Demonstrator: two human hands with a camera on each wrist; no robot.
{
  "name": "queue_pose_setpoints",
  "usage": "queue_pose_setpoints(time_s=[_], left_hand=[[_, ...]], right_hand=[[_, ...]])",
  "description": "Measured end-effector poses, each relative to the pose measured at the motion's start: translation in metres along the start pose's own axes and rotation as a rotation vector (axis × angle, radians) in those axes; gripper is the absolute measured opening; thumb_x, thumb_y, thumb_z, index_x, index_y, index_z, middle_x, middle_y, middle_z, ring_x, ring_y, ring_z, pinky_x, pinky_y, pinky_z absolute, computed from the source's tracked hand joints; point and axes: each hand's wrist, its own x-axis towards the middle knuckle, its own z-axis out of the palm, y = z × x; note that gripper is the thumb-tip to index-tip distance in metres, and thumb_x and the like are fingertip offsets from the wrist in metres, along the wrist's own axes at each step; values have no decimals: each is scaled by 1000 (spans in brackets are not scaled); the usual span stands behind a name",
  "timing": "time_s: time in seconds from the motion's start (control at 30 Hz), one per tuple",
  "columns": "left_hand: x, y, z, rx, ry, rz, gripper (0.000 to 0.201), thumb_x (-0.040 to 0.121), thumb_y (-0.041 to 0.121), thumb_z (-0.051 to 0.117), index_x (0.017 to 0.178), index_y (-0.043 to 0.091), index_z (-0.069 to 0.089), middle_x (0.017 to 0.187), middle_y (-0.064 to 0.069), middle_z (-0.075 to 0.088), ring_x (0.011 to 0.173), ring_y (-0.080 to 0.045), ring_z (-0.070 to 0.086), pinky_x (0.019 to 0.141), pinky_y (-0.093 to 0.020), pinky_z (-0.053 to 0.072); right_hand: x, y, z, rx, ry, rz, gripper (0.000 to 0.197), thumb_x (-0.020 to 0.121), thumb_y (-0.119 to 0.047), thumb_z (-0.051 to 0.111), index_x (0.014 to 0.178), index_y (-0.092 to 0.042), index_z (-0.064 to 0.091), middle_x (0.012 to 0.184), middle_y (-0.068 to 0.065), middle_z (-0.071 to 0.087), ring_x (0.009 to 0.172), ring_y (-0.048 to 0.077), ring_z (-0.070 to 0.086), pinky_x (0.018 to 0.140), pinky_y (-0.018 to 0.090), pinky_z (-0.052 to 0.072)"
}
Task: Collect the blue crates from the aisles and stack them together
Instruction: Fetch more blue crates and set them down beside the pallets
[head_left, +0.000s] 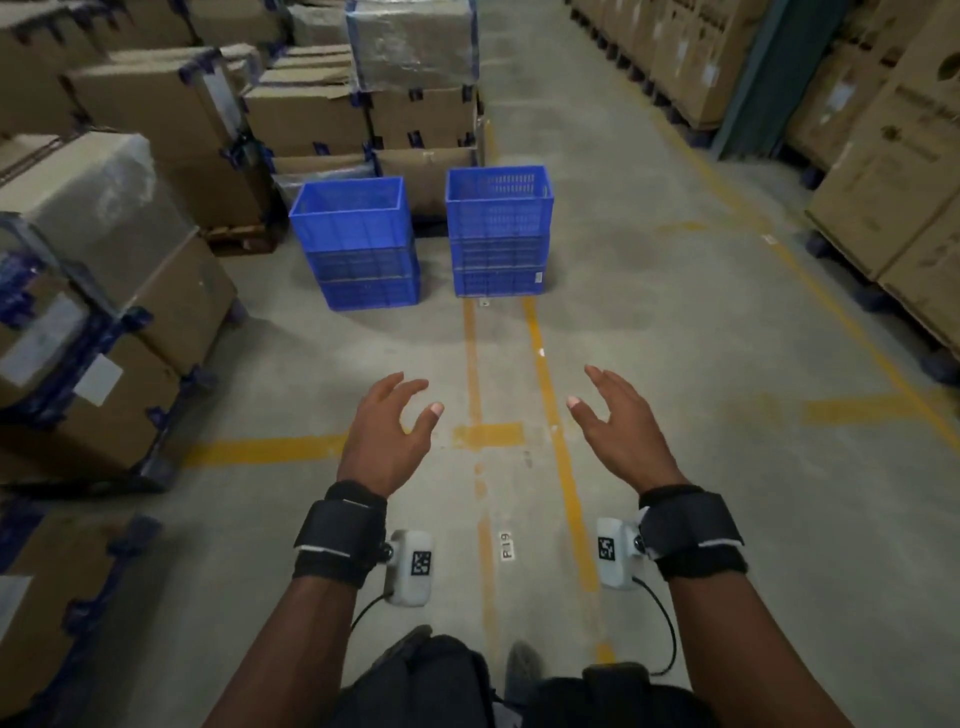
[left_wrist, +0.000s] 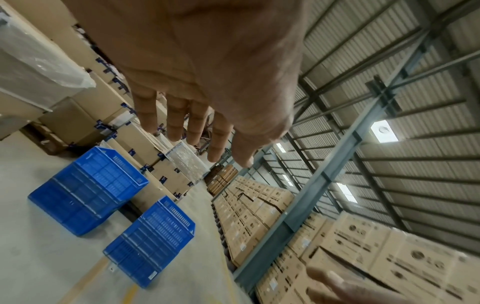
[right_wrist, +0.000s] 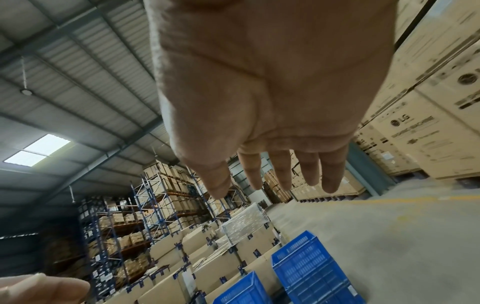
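Two stacks of blue crates stand side by side on the concrete floor ahead. The left stack (head_left: 358, 244) (left_wrist: 88, 189) (right_wrist: 241, 290) sits near the cartons; the right stack (head_left: 498, 228) (left_wrist: 153, 240) (right_wrist: 314, 271) stands at the end of two yellow lines. My left hand (head_left: 389, 431) (left_wrist: 207, 115) and right hand (head_left: 623, 426) (right_wrist: 272, 156) are raised in front of me, palms facing each other, fingers spread and relaxed. Both hold nothing and are well short of the crates.
Cartons on pallets (head_left: 104, 260) line the left side, with more taped and wrapped cartons (head_left: 410, 78) behind the crates. Tall cartons (head_left: 893, 171) line the right. Yellow floor lines (head_left: 561, 441) run up the open aisle. Racks (right_wrist: 161, 205) stand far off.
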Motion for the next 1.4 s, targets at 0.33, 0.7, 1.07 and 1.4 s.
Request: queue_pose_setpoints(time_s=[0.33,0.7,1.07,1.4], left_hand=[[278,-55,35,-89,40,-23,43,89,47,60,123,21,68,137,-5,56,131,-19,50,111,-30,35],[599,-54,56,-30,-98,104,39,96,42,61,131,25,63,144,-2,50,135,-18,46,112,-36,36],[868,-53,124,32,-142,142,57,87,58,52,128,20,64,139,-4,51,131,-19,49,105,-26,34],[1070,-56,179,-3,-71,5,61,86,59,52,126,16,66,134,-5,55,125,-20,53,103,-26,36]], right_hand=[[295,-43,38,-24,-67,-26,60,99,-43,57,154,-23,40,159,0,37,147,16,30,114,24,20],[560,-83,40,26,28,57,59,99,-40,58,153,-24,41,159,-1,38,147,15,31,115,25,21],[857,-51,45,55,-21,54,59,99,-37,59,152,-18,42,158,5,41,146,17,34,111,20,22],[1086,-39,24,0,-103,3,56,99,-33,60,150,-13,46,155,6,45,145,19,36,115,24,23]])
